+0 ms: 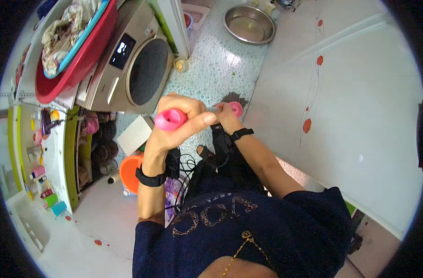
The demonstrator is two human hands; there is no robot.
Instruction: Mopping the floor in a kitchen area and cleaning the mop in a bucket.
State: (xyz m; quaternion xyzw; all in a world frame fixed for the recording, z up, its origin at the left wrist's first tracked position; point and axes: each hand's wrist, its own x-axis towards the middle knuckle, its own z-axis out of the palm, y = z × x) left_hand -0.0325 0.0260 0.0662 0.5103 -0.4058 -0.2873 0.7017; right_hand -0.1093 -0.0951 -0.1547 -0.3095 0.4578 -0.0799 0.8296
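Observation:
My left hand (168, 139) is wrapped around the pink end grip (170, 120) of a mop, whose end faces the camera. Lower on the metal mop pole (213, 109), my right hand (228, 117) is closed around it, with part of its fingers hidden. Beyond the right hand a pink disc (236, 109) joins the pole to dark grey mop strands (235, 98), which lie on the pebble-patterned floor (215, 69). Both wrists wear black straps.
A metal basin (249, 28) with liquid stands on the floor ahead. At left are a front-loading washing machine (147, 73), a red basin (77, 59) on it, a white box (135, 135) and an orange bucket (129, 171). A white panel (340, 90) rises at right. Black cables lie near my feet.

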